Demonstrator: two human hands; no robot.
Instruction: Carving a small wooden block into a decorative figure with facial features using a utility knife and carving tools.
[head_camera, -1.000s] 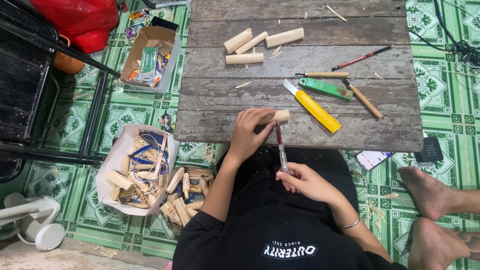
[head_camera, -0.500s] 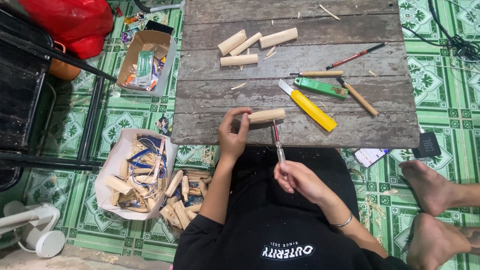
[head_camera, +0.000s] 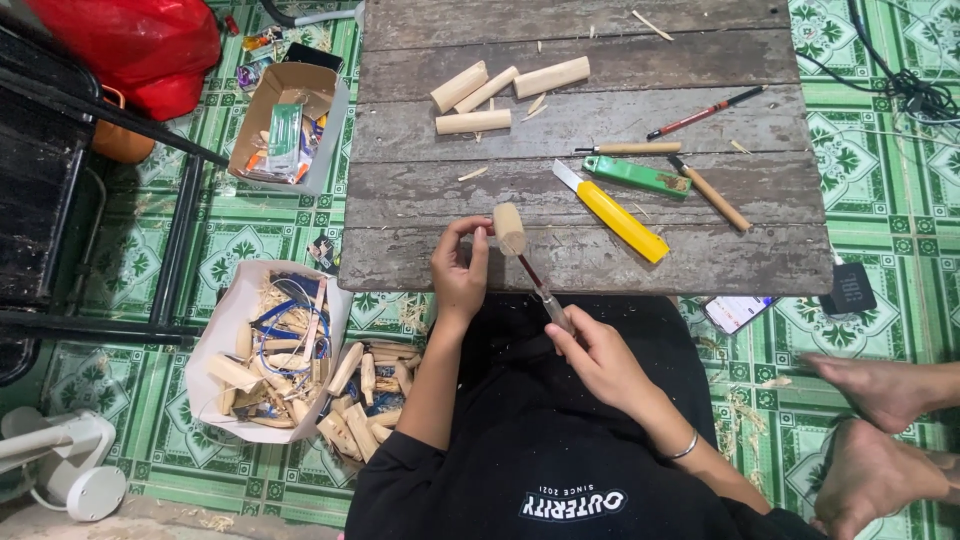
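- Our left hand (head_camera: 460, 272) grips a short wooden peg (head_camera: 510, 228) by its side, fingers curled around it, holding it above the near edge of the plank table (head_camera: 420, 190) so one end turns towards our right.
- Our right hand (head_camera: 600, 355) closes around the handle of a thin carving tool (head_camera: 540, 285), with the blade running up and left to meet the lower end of the peg; held low like a pen, this grip seems to give us control of the tip.
- Just past the right hand lie a yellow utility knife (head_camera: 618, 215), a green cutter (head_camera: 637, 176) and two wooden-handled tools (head_camera: 712, 195), kept within easy reach.
- Further beyond the left hand, four more pegs (head_camera: 495, 92) lie grouped together, apart from the one in hand.
- Down to the left of our left hand, a white bag (head_camera: 230, 330) on the floor holds wood offcuts, with further pieces spilling beside it.
- To the far right, another person's bare feet (head_camera: 880, 430) rest on the green tiles.
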